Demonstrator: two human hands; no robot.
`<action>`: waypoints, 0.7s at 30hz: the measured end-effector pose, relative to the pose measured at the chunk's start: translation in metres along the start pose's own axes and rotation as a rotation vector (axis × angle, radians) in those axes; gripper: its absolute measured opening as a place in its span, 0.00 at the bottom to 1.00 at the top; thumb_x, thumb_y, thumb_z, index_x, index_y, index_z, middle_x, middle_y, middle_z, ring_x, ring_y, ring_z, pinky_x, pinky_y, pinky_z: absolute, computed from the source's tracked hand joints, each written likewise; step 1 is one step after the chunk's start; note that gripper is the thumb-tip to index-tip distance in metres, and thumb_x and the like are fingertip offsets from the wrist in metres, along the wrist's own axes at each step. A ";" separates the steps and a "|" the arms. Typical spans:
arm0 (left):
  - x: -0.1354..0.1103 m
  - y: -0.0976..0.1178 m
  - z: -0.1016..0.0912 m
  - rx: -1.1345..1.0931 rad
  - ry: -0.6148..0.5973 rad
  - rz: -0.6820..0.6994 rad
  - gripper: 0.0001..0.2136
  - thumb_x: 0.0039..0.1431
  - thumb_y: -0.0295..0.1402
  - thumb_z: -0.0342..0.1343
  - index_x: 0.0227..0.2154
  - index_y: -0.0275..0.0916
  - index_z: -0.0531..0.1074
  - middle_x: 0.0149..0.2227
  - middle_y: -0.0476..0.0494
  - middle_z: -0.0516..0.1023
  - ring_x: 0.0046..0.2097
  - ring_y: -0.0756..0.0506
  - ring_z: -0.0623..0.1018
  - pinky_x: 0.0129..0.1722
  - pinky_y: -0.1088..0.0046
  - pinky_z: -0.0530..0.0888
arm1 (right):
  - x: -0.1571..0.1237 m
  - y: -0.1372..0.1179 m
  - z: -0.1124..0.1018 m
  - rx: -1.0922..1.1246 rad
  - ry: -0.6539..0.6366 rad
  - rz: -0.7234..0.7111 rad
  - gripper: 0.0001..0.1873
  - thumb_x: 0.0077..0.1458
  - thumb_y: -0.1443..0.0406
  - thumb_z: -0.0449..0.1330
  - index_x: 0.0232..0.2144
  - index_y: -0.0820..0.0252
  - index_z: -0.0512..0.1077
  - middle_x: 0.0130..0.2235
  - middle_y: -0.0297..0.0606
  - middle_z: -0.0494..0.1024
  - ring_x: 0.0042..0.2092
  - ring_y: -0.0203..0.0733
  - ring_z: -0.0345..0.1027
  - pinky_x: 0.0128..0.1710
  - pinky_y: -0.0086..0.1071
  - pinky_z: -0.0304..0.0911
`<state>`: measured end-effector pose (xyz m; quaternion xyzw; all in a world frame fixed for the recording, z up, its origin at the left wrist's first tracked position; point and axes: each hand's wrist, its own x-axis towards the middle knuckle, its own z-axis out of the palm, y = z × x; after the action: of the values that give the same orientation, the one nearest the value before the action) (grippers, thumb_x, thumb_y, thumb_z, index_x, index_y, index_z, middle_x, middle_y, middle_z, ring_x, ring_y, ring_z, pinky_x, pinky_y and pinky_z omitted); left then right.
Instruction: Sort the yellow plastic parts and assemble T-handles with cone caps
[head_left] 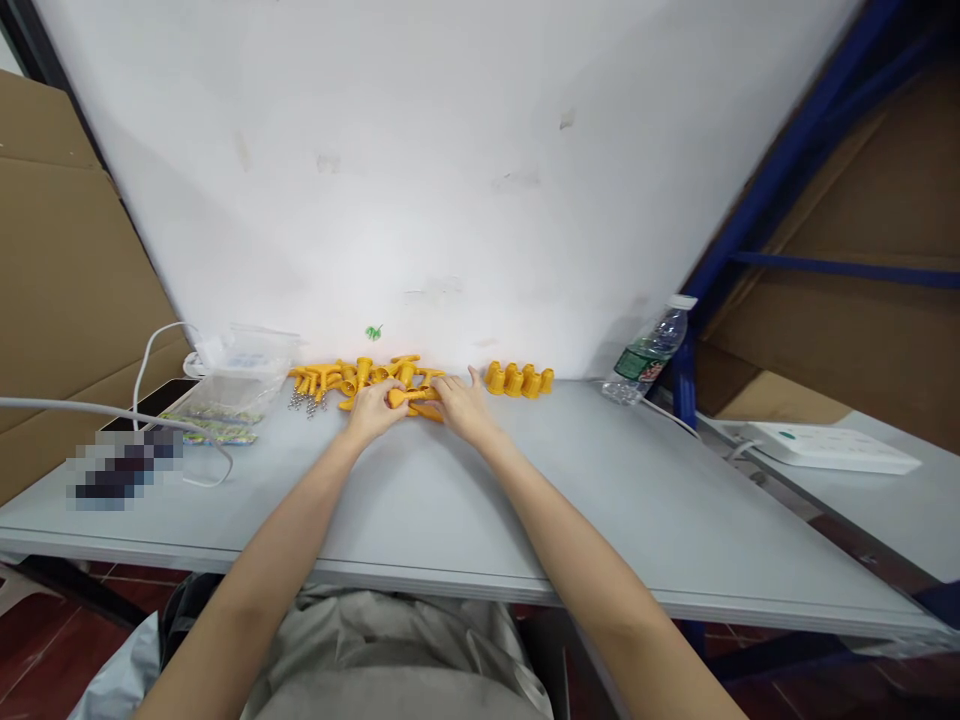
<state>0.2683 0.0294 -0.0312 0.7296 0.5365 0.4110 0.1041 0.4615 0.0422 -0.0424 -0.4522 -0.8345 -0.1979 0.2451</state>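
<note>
Both my arms reach forward to a heap of yellow plastic parts (352, 376) at the far edge of the grey table (525, 500). My left hand (373, 408) is closed around a yellow part (401, 397). My right hand (461, 405) touches the same part's other end, fingers curled on it. A row of yellow caps (519, 380) stands just right of my right hand. Small metal springs (302, 402) lie at the left of the heap.
A clear plastic box (244, 375) and a bag of small pieces (214, 428) sit at the left, beside a phone (157, 400) and a white cable (150, 350). A water bottle (649, 350) leans at the right. A white power strip (825, 447) lies on the neighbouring table. A white board (450, 170) stands behind.
</note>
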 end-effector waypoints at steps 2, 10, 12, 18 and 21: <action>0.001 -0.001 0.000 -0.010 0.014 -0.015 0.12 0.47 0.28 0.60 0.38 0.38 0.78 0.27 0.47 0.76 0.29 0.46 0.74 0.36 0.70 0.69 | 0.000 0.001 0.000 -0.017 0.010 0.025 0.08 0.64 0.64 0.52 0.42 0.59 0.70 0.41 0.44 0.78 0.44 0.47 0.69 0.61 0.55 0.42; 0.008 -0.009 -0.004 -0.374 0.217 -0.199 0.07 0.46 0.30 0.63 0.30 0.39 0.74 0.16 0.57 0.59 0.20 0.52 0.64 0.24 0.77 0.60 | -0.008 0.042 0.001 0.042 0.297 0.349 0.13 0.62 0.64 0.52 0.45 0.58 0.72 0.45 0.46 0.77 0.47 0.49 0.66 0.56 0.50 0.46; 0.012 -0.012 -0.005 -0.612 0.257 -0.287 0.10 0.46 0.34 0.64 0.31 0.39 0.71 0.16 0.59 0.59 0.18 0.54 0.62 0.21 0.78 0.57 | -0.012 0.060 0.000 0.095 0.437 0.507 0.15 0.61 0.62 0.52 0.47 0.58 0.72 0.46 0.46 0.76 0.49 0.50 0.65 0.53 0.48 0.49; 0.018 -0.019 -0.010 -0.956 0.381 -0.419 0.15 0.49 0.41 0.63 0.32 0.40 0.64 0.20 0.55 0.70 0.15 0.56 0.61 0.17 0.81 0.57 | -0.043 0.114 -0.001 0.192 0.734 1.110 0.19 0.57 0.58 0.52 0.47 0.60 0.72 0.47 0.48 0.75 0.50 0.53 0.62 0.51 0.49 0.52; 0.019 -0.023 -0.012 -0.972 0.438 -0.454 0.13 0.52 0.42 0.60 0.28 0.40 0.64 0.16 0.57 0.65 0.14 0.56 0.58 0.15 0.81 0.53 | -0.061 0.130 0.004 0.233 0.708 1.328 0.18 0.54 0.59 0.55 0.45 0.59 0.73 0.49 0.48 0.75 0.54 0.56 0.61 0.53 0.51 0.52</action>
<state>0.2455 0.0517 -0.0276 0.3624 0.4385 0.7191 0.3992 0.6004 0.0705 -0.0673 -0.7401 -0.2744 -0.0528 0.6117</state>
